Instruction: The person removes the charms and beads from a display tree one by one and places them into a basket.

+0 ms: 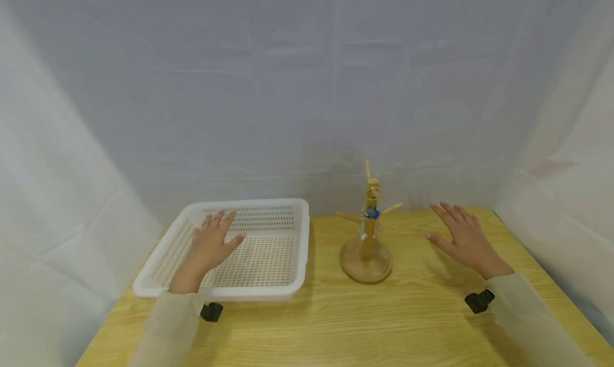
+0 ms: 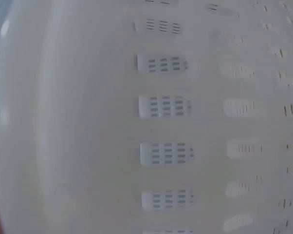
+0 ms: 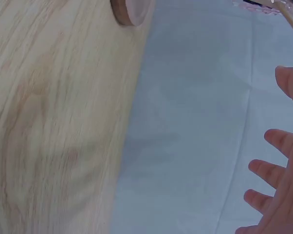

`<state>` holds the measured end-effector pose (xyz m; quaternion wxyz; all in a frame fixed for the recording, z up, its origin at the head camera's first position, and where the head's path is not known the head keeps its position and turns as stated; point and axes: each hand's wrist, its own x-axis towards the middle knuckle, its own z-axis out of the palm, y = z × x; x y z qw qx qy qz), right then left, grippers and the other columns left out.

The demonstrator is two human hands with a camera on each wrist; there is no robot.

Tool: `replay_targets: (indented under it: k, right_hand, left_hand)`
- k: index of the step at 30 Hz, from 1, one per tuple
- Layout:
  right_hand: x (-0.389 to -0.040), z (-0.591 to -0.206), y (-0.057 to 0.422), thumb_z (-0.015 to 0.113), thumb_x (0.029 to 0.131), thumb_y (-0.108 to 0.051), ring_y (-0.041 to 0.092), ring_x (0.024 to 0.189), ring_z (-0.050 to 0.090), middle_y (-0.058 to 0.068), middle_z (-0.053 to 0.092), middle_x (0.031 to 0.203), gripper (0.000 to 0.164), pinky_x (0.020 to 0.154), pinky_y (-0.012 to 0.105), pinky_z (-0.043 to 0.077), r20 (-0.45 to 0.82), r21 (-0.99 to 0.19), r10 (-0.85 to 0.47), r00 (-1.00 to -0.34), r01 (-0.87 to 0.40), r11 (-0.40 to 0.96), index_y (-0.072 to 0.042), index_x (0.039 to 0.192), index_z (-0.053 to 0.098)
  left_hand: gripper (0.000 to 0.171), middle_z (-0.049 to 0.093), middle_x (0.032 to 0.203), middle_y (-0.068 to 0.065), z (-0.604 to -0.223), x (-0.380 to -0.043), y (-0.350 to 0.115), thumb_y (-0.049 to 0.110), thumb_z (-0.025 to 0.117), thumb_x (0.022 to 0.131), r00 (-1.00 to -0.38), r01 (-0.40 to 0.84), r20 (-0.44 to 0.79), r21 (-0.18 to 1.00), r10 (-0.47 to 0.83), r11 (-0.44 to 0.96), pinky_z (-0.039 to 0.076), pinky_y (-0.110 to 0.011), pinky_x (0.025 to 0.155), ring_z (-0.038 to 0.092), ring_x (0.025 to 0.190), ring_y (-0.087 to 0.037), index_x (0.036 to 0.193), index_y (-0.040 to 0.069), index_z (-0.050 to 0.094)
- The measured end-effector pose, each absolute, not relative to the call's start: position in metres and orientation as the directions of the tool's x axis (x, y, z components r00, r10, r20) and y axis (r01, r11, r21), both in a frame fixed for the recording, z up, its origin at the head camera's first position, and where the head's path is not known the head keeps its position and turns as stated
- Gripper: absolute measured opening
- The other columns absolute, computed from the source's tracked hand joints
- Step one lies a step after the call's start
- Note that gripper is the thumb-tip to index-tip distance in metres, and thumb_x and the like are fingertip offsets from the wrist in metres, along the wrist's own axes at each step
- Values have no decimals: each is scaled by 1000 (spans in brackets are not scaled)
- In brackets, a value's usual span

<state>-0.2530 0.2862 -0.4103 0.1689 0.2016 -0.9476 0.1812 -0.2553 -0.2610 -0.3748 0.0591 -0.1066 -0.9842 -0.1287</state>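
My left hand [image 1: 211,250] is held over the white plastic basket [image 1: 301,250], its fingers spread and nothing in them. Slotted basket wall [image 2: 88,122] fills the left wrist view. To the right, my right hand [image 1: 465,242] hovers above the table with fingers extended, also holding nothing; its fingers [image 3: 268,173] show at the right edge of the right wrist view. Between the hands stands a wooden peg stand [image 1: 366,268] with a round base and several slanting pegs. A blue piece [image 1: 372,213] and clear beaded strands [image 1: 362,228] hang on it, along with a gold-coloured ring [image 1: 373,192].
The wood-grain table [image 1: 364,324] extends under everything. White cloth [image 1: 297,116] hangs behind it and at both sides. A dark wrist camera [image 1: 211,312] sits by the left cuff, another camera [image 1: 478,301] by the right one.
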Motion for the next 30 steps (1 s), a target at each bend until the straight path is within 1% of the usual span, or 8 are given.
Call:
replay_targets:
  k: [5,8,14,18,22,28,30]
  right_hand:
    - [-252,-407,281,58,92,-37,53,129,23,31,30,144,70,100,68,16,395,-312,-342,-852,-475,823,-4,146,29]
    - [-251,-405,277,58,93,-35,53,129,23,30,29,145,69,100,69,16,392,-352,-348,-852,-488,799,-4,147,28]
    - [-251,-403,270,58,94,-30,50,131,24,28,29,146,66,98,69,21,413,-418,-346,-842,-513,750,-2,146,29]
    - [-253,-402,265,58,94,-26,48,132,24,27,30,146,64,99,68,21,430,-447,-348,-833,-532,719,-4,147,28]
    - [-254,-401,259,56,95,-26,46,133,25,25,30,147,62,100,66,22,420,-478,-342,-841,-525,704,-5,147,28]
    - [-255,-399,250,54,96,-27,45,134,25,24,28,148,62,101,66,23,410,-521,-331,-850,-516,680,-5,147,27]
    - [-255,-398,247,54,97,-25,45,133,25,24,28,148,61,101,66,23,416,-534,-327,-849,-518,668,-6,148,26]
  left_hand:
    - [69,16,150,-30,-374,-252,-256,45,43,98,-965,247,164,320,204,915,15,-74,99,11,134,-55,148,3,22]
    - [69,15,151,-28,-373,-248,-252,44,43,98,-965,250,165,366,202,897,13,-74,100,10,135,-53,149,3,22]
    - [66,17,151,-29,-373,-242,-240,40,45,99,-954,289,202,436,220,852,11,-71,103,12,136,-50,148,2,24]
    - [64,20,150,-29,-373,-239,-232,38,45,99,-942,324,234,458,239,828,13,-69,104,14,137,-49,147,1,25]
    - [62,24,150,-26,-373,-236,-221,36,46,99,-929,356,265,459,258,814,15,-65,107,17,137,-46,147,2,27]
    - [61,26,150,-21,-373,-233,-205,37,46,99,-915,394,289,479,283,784,14,-61,110,19,138,-42,146,3,29]
    - [60,27,150,-21,-373,-232,-201,37,45,99,-911,404,296,493,288,770,13,-60,110,19,138,-42,146,3,30]
